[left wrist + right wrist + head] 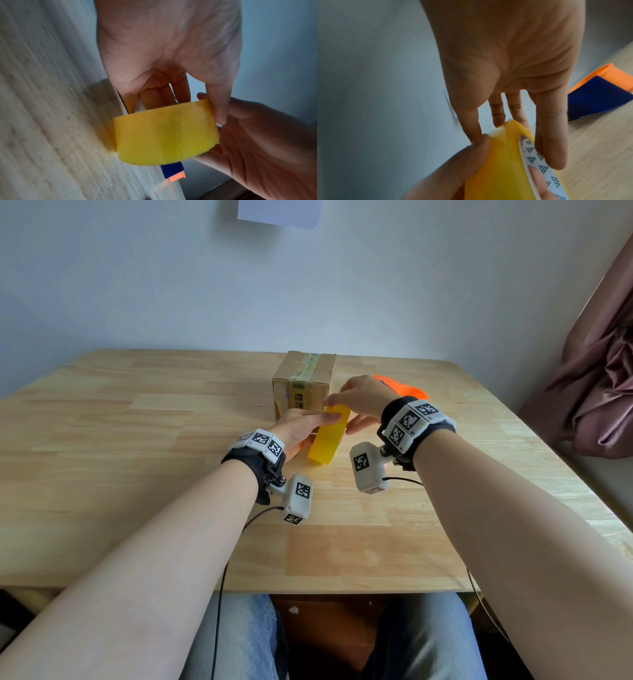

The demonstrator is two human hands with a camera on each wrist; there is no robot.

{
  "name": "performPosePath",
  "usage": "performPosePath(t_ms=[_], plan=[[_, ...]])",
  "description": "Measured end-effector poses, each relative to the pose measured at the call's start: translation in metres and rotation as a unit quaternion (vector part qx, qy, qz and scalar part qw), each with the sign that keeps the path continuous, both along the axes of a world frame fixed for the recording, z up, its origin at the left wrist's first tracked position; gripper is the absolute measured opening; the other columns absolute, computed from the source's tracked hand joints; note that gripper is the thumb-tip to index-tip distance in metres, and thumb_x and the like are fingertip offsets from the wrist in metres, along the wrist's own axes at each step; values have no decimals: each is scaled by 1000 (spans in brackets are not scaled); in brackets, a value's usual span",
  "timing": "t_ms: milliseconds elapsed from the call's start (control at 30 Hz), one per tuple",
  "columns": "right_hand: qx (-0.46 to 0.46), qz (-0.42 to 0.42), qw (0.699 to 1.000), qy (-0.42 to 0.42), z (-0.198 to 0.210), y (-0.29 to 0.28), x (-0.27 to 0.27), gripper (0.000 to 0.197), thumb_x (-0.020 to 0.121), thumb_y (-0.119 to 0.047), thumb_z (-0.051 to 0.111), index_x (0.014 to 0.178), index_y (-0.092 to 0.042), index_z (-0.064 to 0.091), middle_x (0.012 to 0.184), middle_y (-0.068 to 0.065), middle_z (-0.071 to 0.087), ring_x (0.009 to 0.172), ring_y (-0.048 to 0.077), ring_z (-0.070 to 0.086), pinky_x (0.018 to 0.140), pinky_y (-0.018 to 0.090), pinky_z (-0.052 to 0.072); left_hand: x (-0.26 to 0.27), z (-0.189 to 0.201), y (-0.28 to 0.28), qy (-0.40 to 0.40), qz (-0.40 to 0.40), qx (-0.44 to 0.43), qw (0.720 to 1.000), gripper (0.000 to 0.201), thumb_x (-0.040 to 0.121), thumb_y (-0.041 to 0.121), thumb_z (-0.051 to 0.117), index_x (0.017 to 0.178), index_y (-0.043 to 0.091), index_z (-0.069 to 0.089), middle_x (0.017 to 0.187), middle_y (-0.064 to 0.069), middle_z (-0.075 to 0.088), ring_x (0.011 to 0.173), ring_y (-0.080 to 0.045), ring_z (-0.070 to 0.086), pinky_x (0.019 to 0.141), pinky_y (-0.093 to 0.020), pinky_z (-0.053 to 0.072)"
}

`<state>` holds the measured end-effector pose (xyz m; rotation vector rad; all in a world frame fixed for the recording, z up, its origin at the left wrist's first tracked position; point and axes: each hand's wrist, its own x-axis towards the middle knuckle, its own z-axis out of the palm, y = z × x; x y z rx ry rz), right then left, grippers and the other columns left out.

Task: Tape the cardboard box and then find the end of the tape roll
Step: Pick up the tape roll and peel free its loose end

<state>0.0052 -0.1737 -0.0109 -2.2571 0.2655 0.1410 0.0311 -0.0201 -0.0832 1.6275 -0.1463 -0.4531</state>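
The right hand [363, 402] hides most of the orange tape cutter [404, 388] at 3 o'clock from the box [303, 381]. The box's print is too small to read. The tape roll [164, 135] is blurred; its loose end cannot be made out.

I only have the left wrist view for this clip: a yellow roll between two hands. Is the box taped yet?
Observer: Yes. In the head view the box stands behind the hands with a tape strip over its top and down its front.
Operator: What is that blue and orange thing past the roll?
Observer: I can't name it. It lies on the table right of the box, mostly hidden by the right hand.
Operator: What is the right hand doing up top?
Observer: In the right wrist view its fingertips sit at the top of the roll, where a tape edge looks lifted.
Operator: And the left hand?
Observer: The left hand holds the roll, a fingertip inside the patterned core.
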Motion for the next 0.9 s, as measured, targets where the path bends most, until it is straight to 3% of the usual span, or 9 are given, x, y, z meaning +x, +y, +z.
performPosePath(t_ms=[167, 233, 400, 467, 533, 633, 733, 800, 900], plan=[[-9, -13, 1000, -6, -2, 3, -1, 36, 92, -38, 75, 116, -11, 67, 103, 7, 73, 76, 25, 81, 75, 37, 67, 3, 0, -4, -4, 9, 7, 1000, 71, 54, 49, 93, 112, 12, 77, 107, -12, 82, 108, -33, 76, 105, -57, 53], [-5, -23, 1000, -2, -2, 5, -3, 39, 92, -39, 74, 116, -10, 65, 103, 8, 76, 72, 24, 81, 71, 34, 67, 3, 0, -4, -3, 11, 7, 1000, 63, 59, 47, 92, 109, 12, 77, 105, -12, 83, 107, -33, 77, 107, -57, 53], [-50, -14, 998, 18, 4, 6, -5, 49, 93, -45, 68, 127, -12, 58, 117, 9, 64, 81, 33, 79, 84, 45, 66, 5, -2, -5, -9, 17, 22, 1000, 77, 41, 57, 92, 107, 20, 78, 109, -8, 81, 110, -31, 74, 107, -54, 52], [-80, -9, 996, 25, 7, 5, -6, 47, 92, -46, 64, 124, -11, 59, 114, 13, 70, 81, 36, 79, 82, 48, 66, 4, -1, -7, -17, 9, 31, 999, 70, 45, 56, 93, 105, 23, 78, 113, -7, 80, 113, -30, 71, 107, -52, 51], [-81, -13, 996, 35, 9, 4, -8, 41, 91, -43, 63, 115, -9, 61, 98, 15, 78, 74, 35, 80, 79, 50, 66, 3, 0, -8, -27, 1, 38, 999, 55, 58, 50, 93, 104, 24, 78, 113, -8, 79, 112, -29, 71, 107, -52, 51], [-75, -27, 996, 27, 9, 3, -10, 36, 88, -37, 65, 107, -7, 66, 84, 15, 81, 71, 32, 81, 79, 50, 66, 5, -2, -10, -29, 5, 46, 999, 66, 58, 48, 93, 116, 19, 77, 114, -8, 79, 112, -28, 71, 105, -50, 53], [-70, -40, 997, 10, 6, 4, -8, 36, 85, -37, 69, 103, -6, 68, 84, 15, 81, 72, 28, 81, 78, 42, 66, 7, -4, -11, -23, 12, 44, 999, 61, 70, 42, 92, 123, 16, 76, 115, -8, 78, 112, -28, 70, 101, -45, 53], [-73, -50, 996, -4, 1, 5, -5, 36, 85, -37, 69, 102, -6, 69, 88, 13, 81, 72, 27, 81, 68, 35, 65, 7, -4, -12, -22, 25, 39, 999, 58, 74, 41, 91, 123, 14, 76, 113, -9, 78, 109, -28, 71, 91, -40, 54], [-40, -49, 998, -29, -4, 6, -2, 29, 87, -37, 74, 100, -11, 68, 106, 15, 77, 87, 31, 79, 73, 41, 66, 6, -6, -12, -22, 30, 32, 999, 60, 73, 40, 91, 124, 12, 75, 112, -9, 79, 108, -28, 72, 86, -38, 53]])
